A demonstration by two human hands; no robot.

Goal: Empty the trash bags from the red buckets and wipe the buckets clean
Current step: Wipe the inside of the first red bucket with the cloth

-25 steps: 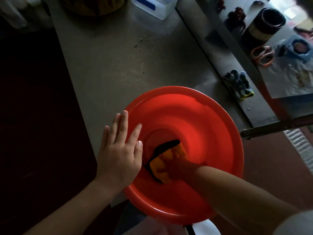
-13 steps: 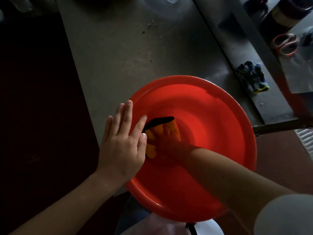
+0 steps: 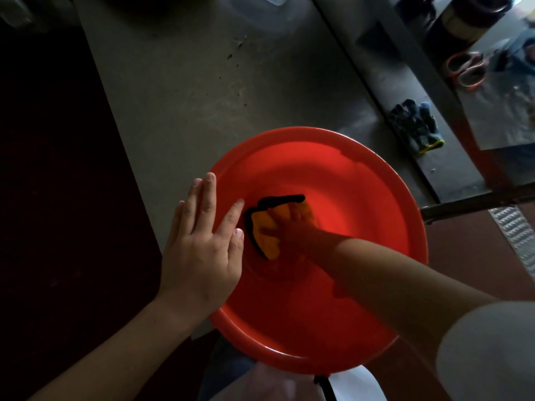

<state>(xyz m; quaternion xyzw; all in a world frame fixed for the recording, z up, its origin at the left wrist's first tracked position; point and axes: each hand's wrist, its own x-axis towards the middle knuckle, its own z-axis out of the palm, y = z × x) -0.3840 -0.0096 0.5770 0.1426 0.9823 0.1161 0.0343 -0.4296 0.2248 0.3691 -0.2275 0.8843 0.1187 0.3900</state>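
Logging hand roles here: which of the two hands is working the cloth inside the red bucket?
The right hand, pressing the orange cloth inside the bucket; the left hand lies flat on the rim.

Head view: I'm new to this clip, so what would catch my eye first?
The bright red bucket fills the middle of the dim scene. Deep inside it the right hand presses an orange cloth against the red plastic. The left hand lies flat on the bucket's left rim.
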